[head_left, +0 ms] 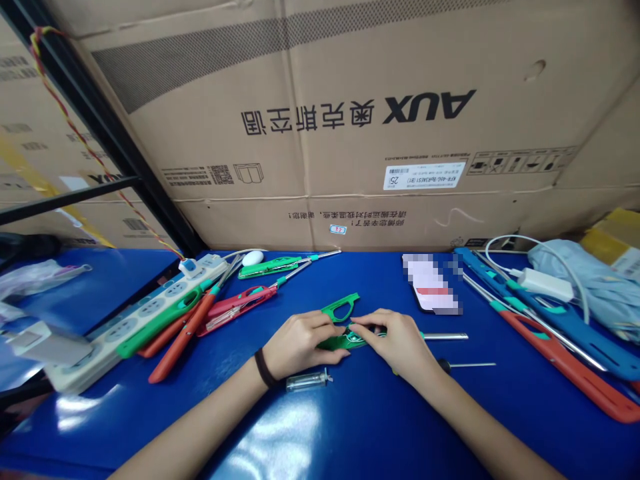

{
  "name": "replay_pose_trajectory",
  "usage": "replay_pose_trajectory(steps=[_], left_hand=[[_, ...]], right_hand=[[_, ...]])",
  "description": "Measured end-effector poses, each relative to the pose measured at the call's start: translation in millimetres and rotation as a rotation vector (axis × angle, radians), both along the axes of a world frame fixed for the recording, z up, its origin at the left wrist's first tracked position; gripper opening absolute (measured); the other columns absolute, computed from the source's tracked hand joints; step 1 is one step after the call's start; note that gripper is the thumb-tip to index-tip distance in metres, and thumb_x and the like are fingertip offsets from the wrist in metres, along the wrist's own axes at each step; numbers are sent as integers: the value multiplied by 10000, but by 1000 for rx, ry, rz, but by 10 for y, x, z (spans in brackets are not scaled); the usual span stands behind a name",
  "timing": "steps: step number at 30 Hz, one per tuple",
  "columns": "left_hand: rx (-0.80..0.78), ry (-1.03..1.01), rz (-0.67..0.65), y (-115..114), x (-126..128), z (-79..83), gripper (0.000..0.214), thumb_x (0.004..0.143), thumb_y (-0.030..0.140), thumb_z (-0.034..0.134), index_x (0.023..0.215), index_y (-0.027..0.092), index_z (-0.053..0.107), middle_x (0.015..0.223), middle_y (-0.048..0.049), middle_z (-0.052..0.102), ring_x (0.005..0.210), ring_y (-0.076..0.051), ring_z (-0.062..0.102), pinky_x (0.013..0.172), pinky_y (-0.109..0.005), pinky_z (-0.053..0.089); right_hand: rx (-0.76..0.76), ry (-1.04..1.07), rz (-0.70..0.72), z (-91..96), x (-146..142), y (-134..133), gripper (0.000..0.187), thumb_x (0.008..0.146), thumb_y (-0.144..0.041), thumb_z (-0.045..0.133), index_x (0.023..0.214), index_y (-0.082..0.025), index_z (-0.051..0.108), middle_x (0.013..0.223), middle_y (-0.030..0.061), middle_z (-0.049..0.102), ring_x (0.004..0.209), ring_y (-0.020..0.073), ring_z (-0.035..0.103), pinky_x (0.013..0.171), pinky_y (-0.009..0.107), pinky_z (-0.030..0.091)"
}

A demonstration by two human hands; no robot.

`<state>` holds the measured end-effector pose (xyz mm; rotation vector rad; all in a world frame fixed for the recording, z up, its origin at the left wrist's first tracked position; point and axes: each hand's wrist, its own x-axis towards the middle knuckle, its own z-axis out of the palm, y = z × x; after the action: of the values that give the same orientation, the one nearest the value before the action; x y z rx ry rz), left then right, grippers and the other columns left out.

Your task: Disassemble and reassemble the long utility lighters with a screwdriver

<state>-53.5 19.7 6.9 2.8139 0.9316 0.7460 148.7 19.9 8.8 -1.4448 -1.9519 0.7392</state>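
An opened green long-nosed lighter lies between my hands, with thin wires showing inside and its metal tube pointing right. My left hand is closed around its handle end, thumb and fingers on the shell. Over the middle of the lighter, my right hand is closed in a pinch at a small dark part, mostly hidden by the fingertips. Just behind the left fingers is a separate green shell half with a trigger loop. A clear fuel tank rests in front of the left hand. Beside the right wrist is a screwdriver.
A phone lies behind my right hand. Red lighters, green lighters and a power strip occupy the left. Blue lighters, an orange-red lighter and a white charger lie right. A large cardboard box stands behind.
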Motion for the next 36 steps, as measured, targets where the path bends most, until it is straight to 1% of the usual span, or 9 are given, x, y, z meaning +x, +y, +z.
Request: replay_pose_trajectory(steps=[2, 4, 8, 11, 15, 19, 23, 30, 36], left_hand=[[20, 16, 2, 2, -1, -1, 277, 841, 385, 603, 953, 141, 672, 790, -53, 669, 709, -149, 626, 671, -240, 503], [24, 22, 3, 5, -4, 5, 278, 841, 388, 603, 947, 142, 678, 779, -51, 666, 704, -148, 625, 666, -238, 506], [1, 11, 12, 7, -12, 22, 290, 836, 398, 605, 955, 147, 685, 800, -51, 670, 721, -142, 631, 683, -231, 514], [-19, -11, 16, 6, -14, 26, 293, 830, 401, 612, 965, 152, 687, 823, -52, 674, 743, -142, 636, 700, -231, 518], [-34, -42, 4, 12, -12, 12, 291, 812, 382, 640, 978, 146, 678, 854, -56, 684, 759, -147, 640, 701, -233, 517], [-35, -56, -11, 16, -9, 0, 296, 803, 366, 656, 997, 142, 665, 866, -58, 691, 773, -152, 643, 711, -238, 514], [-29, -53, -10, 12, -6, 5, 286, 808, 356, 652, 993, 138, 663, 872, -62, 690, 772, -154, 642, 713, -239, 512], [-36, -65, -32, 18, -8, 14, 264, 807, 348, 657, 977, 147, 663, 877, -60, 693, 780, -152, 642, 719, -237, 511], [-15, -65, -16, 10, 12, 3, 299, 821, 376, 634, 1016, 150, 640, 864, -61, 693, 770, -155, 647, 705, -245, 515]], right_hand=[[-4, -4, 1, 12, 25, 7, 180, 773, -325, 646, 899, -238, 741, 752, 4, 723, 641, 181, 636, 599, 277, 476], [-7, -7, 49, 35, 76, 26, 174, 768, -337, 655, 887, -239, 735, 736, -1, 721, 647, 179, 641, 602, 274, 477], [77, -80, 168, 83, 203, 67, 72, 748, -251, 682, 803, -246, 728, 803, 3, 726, 774, 196, 636, 749, 317, 471], [72, -106, 224, 86, 249, 68, 98, 784, -195, 636, 824, -231, 718, 816, 21, 713, 830, 198, 612, 771, 318, 469], [100, -145, 287, 55, 267, 44, 122, 843, -247, 577, 874, -221, 692, 851, 47, 659, 900, 215, 552, 798, 336, 455], [71, -141, 295, 31, 295, 33, 150, 875, -298, 527, 894, -225, 657, 914, 61, 591, 935, 223, 511, 815, 360, 440], [9, -107, 290, 43, 300, 29, 141, 869, -326, 541, 849, -221, 632, 906, 47, 586, 931, 215, 509, 844, 364, 420], [45, -133, 283, 3, 269, 56, 176, 849, -382, 579, 812, -224, 649, 876, 36, 594, 910, 209, 522, 837, 358, 403], [87, -156, 198, -36, 206, 84, 235, 861, -379, 537, 728, -198, 606, 790, 37, 596, 838, 212, 540, 781, 369, 414]])
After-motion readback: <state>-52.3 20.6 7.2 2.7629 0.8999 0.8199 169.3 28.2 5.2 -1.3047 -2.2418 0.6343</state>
